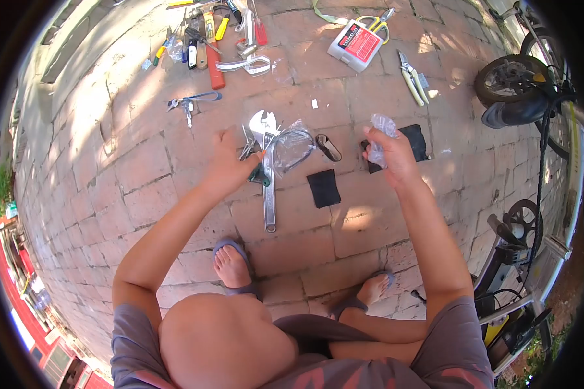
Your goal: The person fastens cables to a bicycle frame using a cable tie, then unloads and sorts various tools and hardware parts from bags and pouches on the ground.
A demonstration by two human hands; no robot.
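Note:
My left hand (230,165) is closed, with a dark green tool handle (259,176) showing at its fingers; the tool's kind is hidden. Right beside it, a large silver adjustable wrench (269,204) lies on the bricks. A small bunch of metal pieces (246,144) shows by the wrench jaw. Crumpled clear plastic wrap (383,123) is gripped in my right hand (399,155). Under and behind that hand lies a black pouch (416,141). Between my hands are a clear plastic bag (295,150), a dark strap loop (329,148) and a black square of cloth (324,188).
Several hand tools, including a red-handled one (215,74), lie at the far left. Keys on a blue strap (188,107) sit nearer. A white box with a red label (357,45), yellow scissors (377,27) and pruning shears (411,79) lie ahead. A bicycle wheel (512,81) stands right.

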